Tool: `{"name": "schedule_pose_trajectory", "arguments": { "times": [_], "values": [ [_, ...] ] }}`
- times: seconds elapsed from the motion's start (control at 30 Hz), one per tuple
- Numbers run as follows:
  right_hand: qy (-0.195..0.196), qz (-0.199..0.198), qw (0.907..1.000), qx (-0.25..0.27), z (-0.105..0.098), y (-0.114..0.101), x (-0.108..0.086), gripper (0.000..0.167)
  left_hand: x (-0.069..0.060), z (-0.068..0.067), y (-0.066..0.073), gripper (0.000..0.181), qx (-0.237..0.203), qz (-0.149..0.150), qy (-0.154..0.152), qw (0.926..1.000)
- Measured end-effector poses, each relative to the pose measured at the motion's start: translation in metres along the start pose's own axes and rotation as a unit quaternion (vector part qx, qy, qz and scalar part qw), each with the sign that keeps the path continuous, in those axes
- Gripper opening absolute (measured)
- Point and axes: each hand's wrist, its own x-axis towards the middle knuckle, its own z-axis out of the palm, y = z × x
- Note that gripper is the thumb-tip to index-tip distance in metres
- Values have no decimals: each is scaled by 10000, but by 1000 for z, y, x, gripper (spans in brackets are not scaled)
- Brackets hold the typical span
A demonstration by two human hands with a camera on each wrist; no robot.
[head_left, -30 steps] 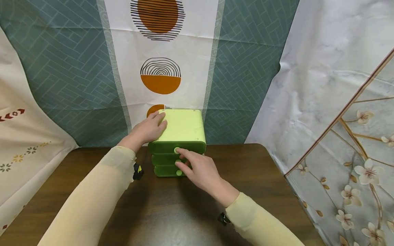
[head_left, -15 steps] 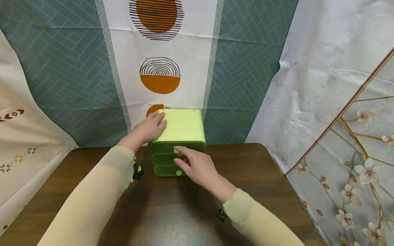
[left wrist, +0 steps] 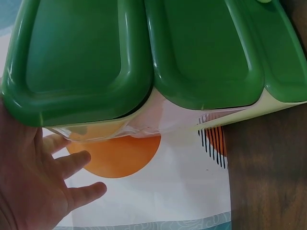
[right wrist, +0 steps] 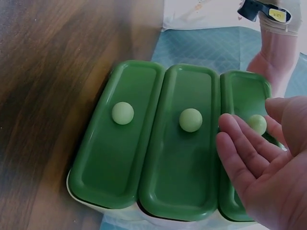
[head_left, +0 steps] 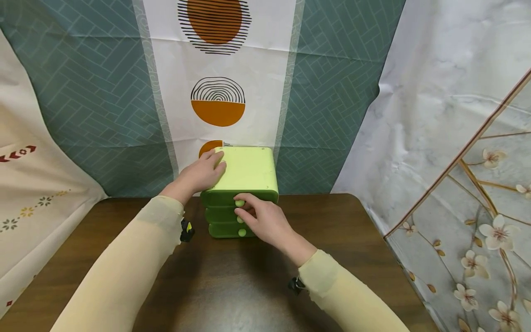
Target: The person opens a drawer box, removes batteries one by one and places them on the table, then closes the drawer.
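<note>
A small three-drawer chest (head_left: 244,168), pale yellow-green on top with dark green drawer fronts, stands on the table. Across its top left edge rests my left hand (head_left: 200,174); the left wrist view has this hand (left wrist: 36,177) beside the chest with fingers spread. My right hand (head_left: 267,221) is in front of the chest, its index finger just over the top drawer's round knob (head_left: 239,203) and the thumb below it. In the right wrist view the top knob (right wrist: 257,123) shows between the loosely bent fingers of the right hand (right wrist: 268,163). All drawers look closed.
The brown wooden table (head_left: 215,286) extends in front of and beside the chest. Behind it hangs a teal and white patterned cloth (head_left: 332,115). A floral cloth (head_left: 456,207) hangs at the right and a cream cloth (head_left: 37,175) at the left.
The right hand has shifted slightly up; its index finger has come over the top knob and the thumb has moved up closer to it. The left hand and chest have stayed put.
</note>
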Motion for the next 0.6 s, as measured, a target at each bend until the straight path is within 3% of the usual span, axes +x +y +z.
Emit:
{"name": "schedule_pose_trajectory", "arguments": {
  "times": [0.6],
  "values": [
    [2,-134,9999,46,0,-4,-9,30,4,2,-5,70,-29,-25,-39,10000]
  ]
}}
